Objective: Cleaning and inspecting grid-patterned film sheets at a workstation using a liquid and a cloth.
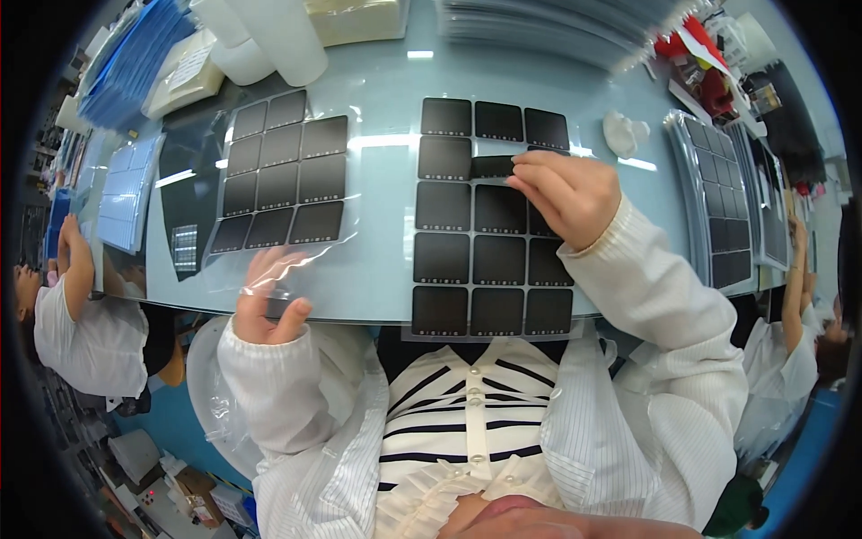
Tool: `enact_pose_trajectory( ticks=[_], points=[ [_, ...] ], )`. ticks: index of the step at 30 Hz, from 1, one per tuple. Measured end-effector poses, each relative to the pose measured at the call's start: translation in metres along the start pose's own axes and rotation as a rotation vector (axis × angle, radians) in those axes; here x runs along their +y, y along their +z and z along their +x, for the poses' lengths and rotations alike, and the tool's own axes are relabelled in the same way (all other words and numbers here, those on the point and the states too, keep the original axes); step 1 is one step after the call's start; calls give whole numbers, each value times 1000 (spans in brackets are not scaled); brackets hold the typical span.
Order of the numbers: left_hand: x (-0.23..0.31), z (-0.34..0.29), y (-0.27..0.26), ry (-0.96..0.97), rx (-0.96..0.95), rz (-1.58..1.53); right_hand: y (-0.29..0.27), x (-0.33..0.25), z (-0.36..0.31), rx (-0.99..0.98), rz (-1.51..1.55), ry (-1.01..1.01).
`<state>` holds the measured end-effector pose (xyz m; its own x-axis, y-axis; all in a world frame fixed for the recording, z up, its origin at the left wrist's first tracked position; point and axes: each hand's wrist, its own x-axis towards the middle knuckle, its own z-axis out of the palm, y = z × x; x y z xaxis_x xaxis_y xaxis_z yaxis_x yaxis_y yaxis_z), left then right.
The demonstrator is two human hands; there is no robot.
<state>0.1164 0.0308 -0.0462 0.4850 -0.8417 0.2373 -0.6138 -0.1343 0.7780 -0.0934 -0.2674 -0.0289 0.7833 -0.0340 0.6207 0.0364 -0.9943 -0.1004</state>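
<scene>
left hand (266, 308) fingers pinch clear film (296, 269); right hand (564, 193) fingers clamp dark square (493, 166)

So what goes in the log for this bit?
left hand: holds clear film | right hand: pinches dark square over square grid | table

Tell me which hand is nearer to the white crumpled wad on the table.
Right. The right hand rests on the dark squares just beside and below the white crumpled wad; the left hand is far across at the table's near edge, touching clear film.
</scene>
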Motion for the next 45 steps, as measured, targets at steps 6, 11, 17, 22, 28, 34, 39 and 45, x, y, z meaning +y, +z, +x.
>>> enact_pose_trajectory(
  ticks=[6, 11, 17, 22, 28, 34, 39, 45],
  points=[
    [-21, 0, -15, 104, -11, -22, 1, 1, -14, 20, -92, -24],
    [-31, -5, -38, -689, 279, -697, 3, 7, -14, 10, -130, -39],
    [-35, -1, -49, -799, 285, -625, 12, 10, -16, 14, -115, -40],
    [-39, 4, -41, -673, 255, -735, 13, 8, -19, -2, -150, -23],
    [-44, 1, -44, -568, 436, -924, 10, 6, -14, -36, -118, -20],
    [-67, -1, -61, -450, 602, -894, -17, 40, -9, 147, -236, 166],
    [-81, -7, -70, -475, 638, -897, -56, 76, -28, 80, -437, 533],
    [-83, -30, -90, -526, 741, -811, -56, 84, -36, -142, -234, 923]
  ],
)
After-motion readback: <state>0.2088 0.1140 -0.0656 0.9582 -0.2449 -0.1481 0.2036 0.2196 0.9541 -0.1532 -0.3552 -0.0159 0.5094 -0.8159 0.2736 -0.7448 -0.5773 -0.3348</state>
